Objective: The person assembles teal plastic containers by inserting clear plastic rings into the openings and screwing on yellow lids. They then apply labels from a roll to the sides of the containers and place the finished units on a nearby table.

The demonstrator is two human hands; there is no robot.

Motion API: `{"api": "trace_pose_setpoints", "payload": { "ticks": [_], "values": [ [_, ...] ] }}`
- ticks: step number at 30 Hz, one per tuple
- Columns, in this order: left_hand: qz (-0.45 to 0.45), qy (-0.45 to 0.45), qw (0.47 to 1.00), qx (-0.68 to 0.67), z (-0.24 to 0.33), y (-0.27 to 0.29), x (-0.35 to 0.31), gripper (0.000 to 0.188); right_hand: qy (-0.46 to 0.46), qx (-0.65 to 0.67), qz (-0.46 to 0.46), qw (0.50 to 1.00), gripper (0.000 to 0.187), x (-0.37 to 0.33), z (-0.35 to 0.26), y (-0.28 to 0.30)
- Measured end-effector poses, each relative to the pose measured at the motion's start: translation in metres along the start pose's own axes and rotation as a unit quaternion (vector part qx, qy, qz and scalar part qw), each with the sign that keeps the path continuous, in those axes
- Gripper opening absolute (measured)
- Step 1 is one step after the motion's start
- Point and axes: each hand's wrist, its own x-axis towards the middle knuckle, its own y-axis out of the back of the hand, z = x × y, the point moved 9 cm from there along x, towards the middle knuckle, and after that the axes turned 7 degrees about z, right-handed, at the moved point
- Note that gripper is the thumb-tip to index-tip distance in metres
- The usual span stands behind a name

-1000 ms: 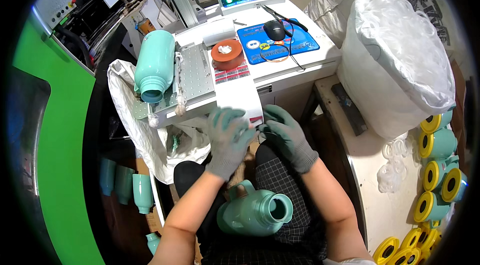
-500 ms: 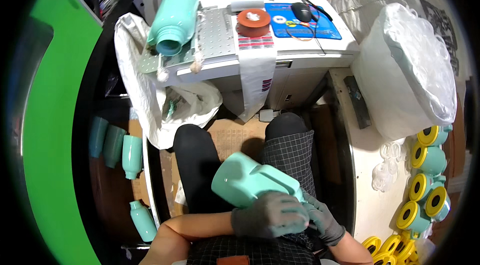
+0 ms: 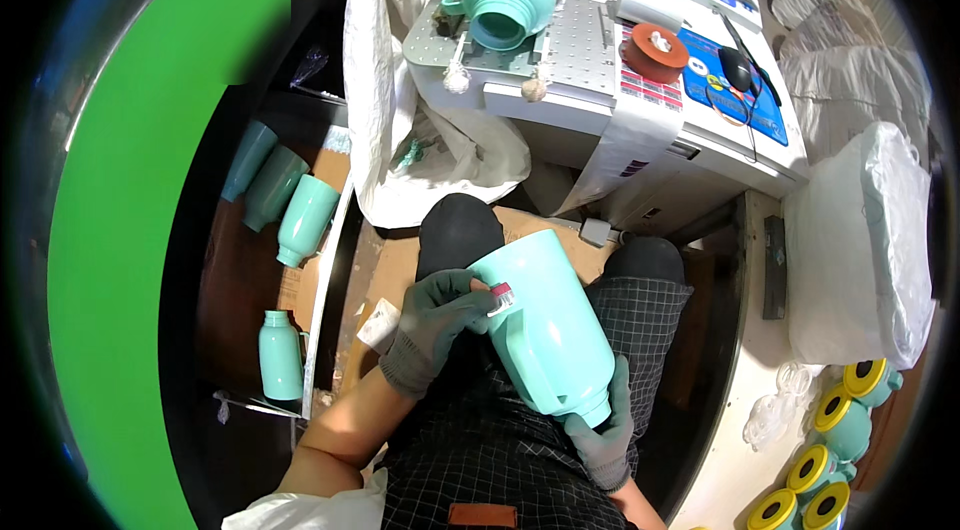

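Mint-green bottle (image 3: 545,330) lies tilted over the lap, base upward, matte and unmarked. Left hand (image 3: 435,325) pinches a small red-and-white label (image 3: 502,295) against its base edge; right hand (image 3: 605,435) cups its lower end. 4 similar bottles (image 3: 290,210) lie left.

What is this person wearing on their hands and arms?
Both hands wear grey-green knitted gloves with ribbed cuffs at the wrist. The left hand shows its glove whole; of the right hand only part of the glove shows. The forearms are bare, with no long sleeves. A white short sleeve shows at the lower edge.
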Motion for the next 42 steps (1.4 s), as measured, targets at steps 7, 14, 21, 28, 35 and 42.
{"api": "trace_pose_setpoints", "payload": {
  "ticks": [7,14,21,28,35,42],
  "values": [
    [0.075,-0.079,0.949,0.297,0.006,0.019,0.001,0.034,-0.013,-0.062,-0.048,0.997,0.128,-0.008,0.019,0.000],
    [0.209,-0.372,0.816,0.390,0.081,0.056,0.043,0.052,-0.125,0.304,-0.028,0.944,0.109,0.032,-0.022,0.010],
    [0.130,-0.766,0.323,0.541,0.210,-0.100,0.146,0.067,0.165,0.245,0.119,0.948,0.108,0.085,-0.136,0.056],
    [0.110,-0.749,0.486,0.437,0.247,-0.092,0.055,0.074,0.362,0.021,0.213,0.907,0.092,0.126,-0.193,0.086],
    [-0.040,-0.666,0.685,0.292,0.186,-0.023,-0.094,0.088,0.524,-0.369,0.157,0.751,0.085,0.196,-0.298,-0.103],
    [-0.180,-0.341,0.867,0.315,0.060,-0.041,-0.015,0.071,0.502,-0.526,0.154,0.669,0.078,0.300,-0.292,-0.247]
  ]
}}
